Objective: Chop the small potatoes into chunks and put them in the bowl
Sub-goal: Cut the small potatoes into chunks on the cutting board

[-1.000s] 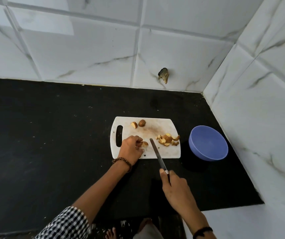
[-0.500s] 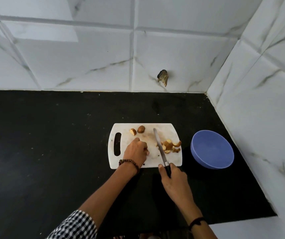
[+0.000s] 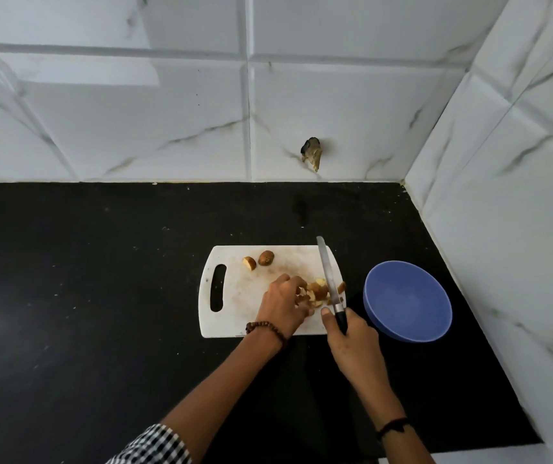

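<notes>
Potato chunks (image 3: 316,289), yellow-brown, partly hidden beneath curled left hand (image 3: 281,304), grip unclear; right hand (image 3: 352,343) clasps black-handled steel knife (image 3: 328,272) over white board (image 3: 235,296).

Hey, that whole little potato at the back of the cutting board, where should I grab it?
Pinch the whole potato across its narrow middle, coming down from above. It lies free on the cutting board, oval, with a cut piece close on its left, so fingers fit best on its front and back.
</notes>
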